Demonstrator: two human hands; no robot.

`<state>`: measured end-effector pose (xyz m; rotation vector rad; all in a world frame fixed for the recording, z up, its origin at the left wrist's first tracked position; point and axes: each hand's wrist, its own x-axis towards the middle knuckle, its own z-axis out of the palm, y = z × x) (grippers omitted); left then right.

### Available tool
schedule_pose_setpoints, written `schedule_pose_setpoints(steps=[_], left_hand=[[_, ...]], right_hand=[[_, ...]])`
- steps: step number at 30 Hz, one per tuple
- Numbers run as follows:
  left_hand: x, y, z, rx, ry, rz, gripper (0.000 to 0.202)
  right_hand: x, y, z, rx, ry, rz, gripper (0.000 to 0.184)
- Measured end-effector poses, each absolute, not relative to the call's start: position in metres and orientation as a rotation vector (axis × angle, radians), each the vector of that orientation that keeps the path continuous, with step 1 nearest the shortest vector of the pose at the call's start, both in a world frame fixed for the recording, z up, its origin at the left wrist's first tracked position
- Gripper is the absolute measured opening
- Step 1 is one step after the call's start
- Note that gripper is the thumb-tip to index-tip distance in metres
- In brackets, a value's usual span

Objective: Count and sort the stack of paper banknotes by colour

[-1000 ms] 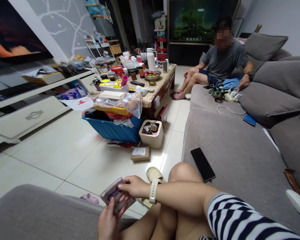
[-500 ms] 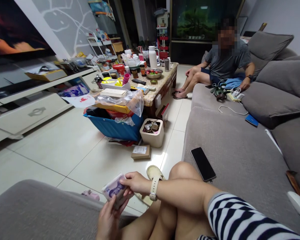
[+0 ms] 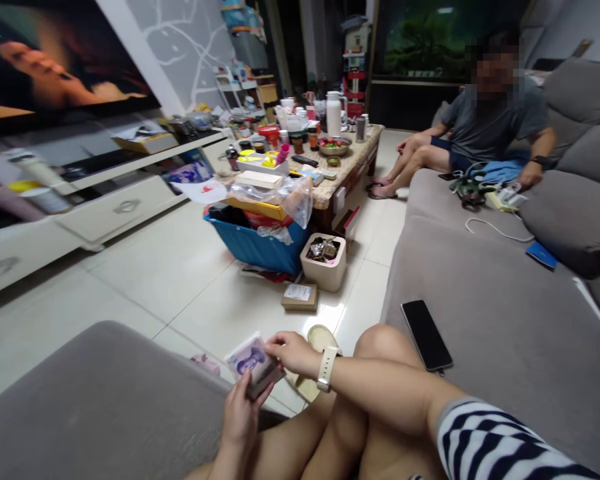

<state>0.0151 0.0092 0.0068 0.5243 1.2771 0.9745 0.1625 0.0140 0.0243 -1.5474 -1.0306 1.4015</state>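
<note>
My left hand (image 3: 241, 410) holds a stack of purple banknotes (image 3: 253, 363) from below, with the thumb on the printed face and the fingers behind. A portrait shows on the top note, and the stack tilts above the gap beside my legs. My right hand (image 3: 296, 355), with a pale watch on its wrist, is closed at the upper right edge of the notes, thumb and fingers pinched there. Whether it has one note or several cannot be made out. Beyond my knee, a black phone (image 3: 427, 335) lies on the grey sofa.
A light slipper (image 3: 321, 338) is on the tiled floor below my right hand. A small cardboard box (image 3: 300, 298), a cream bin (image 3: 325, 272) and a blue container (image 3: 260, 248) stand before the cluttered coffee table (image 3: 325, 193). Another person (image 3: 495, 127) sits at the sofa's far end.
The view has swung left, so everything sits further right. My right thumb has slid from the top note's face toward its edge. The left hand keeps hold of the stack.
</note>
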Motion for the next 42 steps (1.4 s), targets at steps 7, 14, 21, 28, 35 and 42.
schedule_pose_setpoints(steps=[7, 14, 21, 28, 35, 42], left_hand=[[0.018, -0.001, 0.014, 0.446, 1.328, 1.017, 0.014], [0.016, -0.007, 0.007, 0.454, 1.329, 1.009, 0.018], [0.017, -0.009, 0.005, 0.486, 1.296, 1.029, 0.023], [0.018, -0.009, 0.006, 0.487, 1.304, 1.002, 0.027], [0.019, -0.010, 0.001, 0.528, 1.305, 0.981, 0.028], [0.019, -0.010, -0.002, 0.548, 1.315, 0.942, 0.027]], right_hand=[[0.163, 0.010, 0.009, -1.436, -1.033, 1.336, 0.014], [0.166, 0.003, 0.001, -1.359, -1.110, 1.325, 0.021], [0.174, 0.002, 0.010, -1.418, -1.164, 1.193, 0.021], [0.176, 0.001, 0.009, -1.416, -1.215, 1.223, 0.026], [0.177, 0.003, 0.006, -1.469, -1.244, 1.197, 0.031], [0.177, 0.001, 0.010, -1.530, -1.290, 1.136, 0.033]])
